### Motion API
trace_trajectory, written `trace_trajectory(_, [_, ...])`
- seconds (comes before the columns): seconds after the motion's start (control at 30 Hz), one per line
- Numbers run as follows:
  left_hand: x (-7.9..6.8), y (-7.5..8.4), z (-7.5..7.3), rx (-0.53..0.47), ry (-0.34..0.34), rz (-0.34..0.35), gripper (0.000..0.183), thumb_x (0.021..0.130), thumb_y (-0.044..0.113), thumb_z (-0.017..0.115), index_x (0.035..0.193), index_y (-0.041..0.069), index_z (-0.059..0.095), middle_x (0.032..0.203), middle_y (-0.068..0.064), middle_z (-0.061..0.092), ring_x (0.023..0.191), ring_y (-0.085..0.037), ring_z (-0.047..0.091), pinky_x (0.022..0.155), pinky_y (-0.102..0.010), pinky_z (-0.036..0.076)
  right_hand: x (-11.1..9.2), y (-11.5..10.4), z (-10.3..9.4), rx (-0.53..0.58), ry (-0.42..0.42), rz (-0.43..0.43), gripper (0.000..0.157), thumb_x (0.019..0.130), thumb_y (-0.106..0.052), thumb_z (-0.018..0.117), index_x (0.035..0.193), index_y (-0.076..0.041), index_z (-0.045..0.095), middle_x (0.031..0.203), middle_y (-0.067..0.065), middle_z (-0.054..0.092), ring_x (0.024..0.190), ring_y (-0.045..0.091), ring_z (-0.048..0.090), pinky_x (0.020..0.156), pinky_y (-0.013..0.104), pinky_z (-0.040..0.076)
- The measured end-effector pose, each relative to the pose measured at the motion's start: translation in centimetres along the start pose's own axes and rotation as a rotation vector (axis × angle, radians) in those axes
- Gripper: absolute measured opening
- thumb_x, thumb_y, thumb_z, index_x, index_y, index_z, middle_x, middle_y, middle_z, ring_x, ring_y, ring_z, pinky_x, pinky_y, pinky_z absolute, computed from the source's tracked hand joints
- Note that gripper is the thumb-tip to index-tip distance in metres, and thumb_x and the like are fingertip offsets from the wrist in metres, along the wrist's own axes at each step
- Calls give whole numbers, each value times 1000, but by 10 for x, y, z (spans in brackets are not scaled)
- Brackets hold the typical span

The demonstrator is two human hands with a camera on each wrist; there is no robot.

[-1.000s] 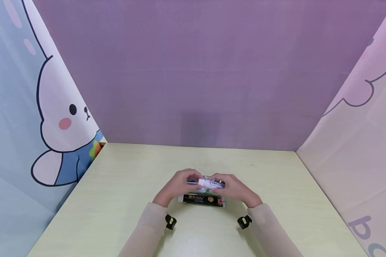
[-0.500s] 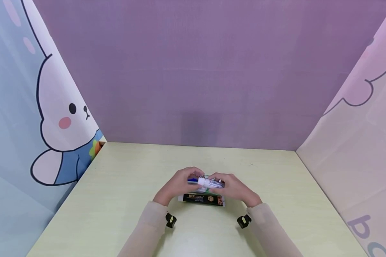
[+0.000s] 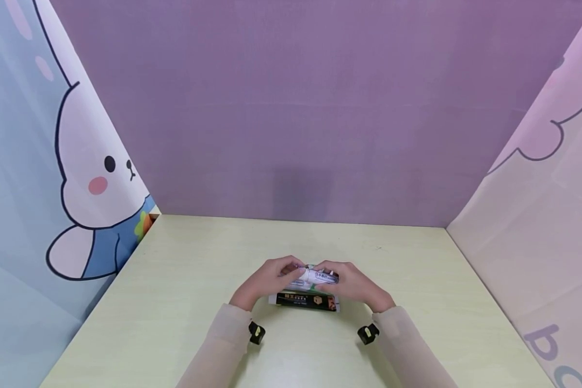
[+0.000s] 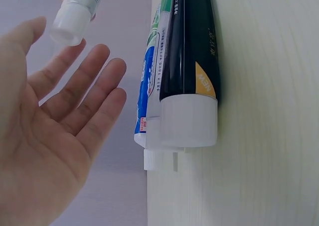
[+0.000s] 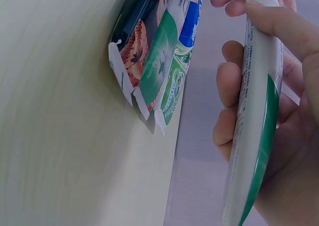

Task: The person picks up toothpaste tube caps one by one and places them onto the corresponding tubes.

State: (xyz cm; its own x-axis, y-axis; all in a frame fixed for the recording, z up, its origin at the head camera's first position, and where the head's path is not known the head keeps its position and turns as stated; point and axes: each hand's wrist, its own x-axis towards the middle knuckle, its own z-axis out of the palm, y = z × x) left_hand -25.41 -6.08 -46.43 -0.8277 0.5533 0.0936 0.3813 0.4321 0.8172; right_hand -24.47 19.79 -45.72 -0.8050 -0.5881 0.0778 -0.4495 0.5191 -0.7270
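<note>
My right hand (image 3: 351,284) grips a white and green toothpaste tube (image 5: 251,121), thumb along one side and fingers curled behind it. The tube is held above the table, its white cap (image 4: 70,24) pointing toward my left hand (image 3: 271,276). In the left wrist view the left fingers (image 4: 79,94) are spread and slightly bent, thumb and index fingertip close around the cap. Below, a black toothpaste tube (image 4: 192,52) lies nearest me. Behind it are a white and green tube (image 5: 162,56) and a blue and green tube (image 5: 189,27), side by side.
The pale wooden table (image 3: 199,258) runs back to a purple backdrop (image 3: 291,108). Printed cloths stand at the left (image 3: 97,188) and right (image 3: 538,215). Black wrist cameras (image 3: 257,333) hang beneath both sleeves.
My left thumb has shifted up over the cap, and more of a white tube lying behind the black one shows below it. The right hand and its toothpaste tube have stayed nearly still.
</note>
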Motion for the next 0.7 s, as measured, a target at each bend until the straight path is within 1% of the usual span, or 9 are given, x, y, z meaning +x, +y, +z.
trace_trajectory(0.23, [0,2,0,26,-1,-16,35,107,44,46,122,20,66,100,1,67,83,-12,58,77,-35,50,-1,0,-1,-8,1,3,37,94,-31,73,128,-19,64,105,-5,67,82,11,63,73,30,54])
trace_trajectory(0.43, [0,3,0,48,16,-16,34,108,42,44,120,19,67,86,-6,64,70,-12,52,67,-32,47,-1,-1,0,-15,-5,8,37,95,-30,72,129,-19,64,105,-5,66,81,11,62,71,30,54])
trace_trajectory(0.53, [1,4,1,51,20,-20,34,108,41,44,119,19,67,85,-7,63,69,-12,51,66,-31,46,-1,-1,1,-15,-9,10,37,95,-29,72,129,-19,64,105,-6,66,80,11,62,70,30,54])
trace_trajectory(0.7, [2,4,2,56,24,-23,33,107,41,46,118,19,68,87,-7,66,71,-12,53,68,-31,47,0,0,1,-19,-4,4,36,95,-30,72,128,-20,64,105,-8,66,81,10,62,72,30,54])
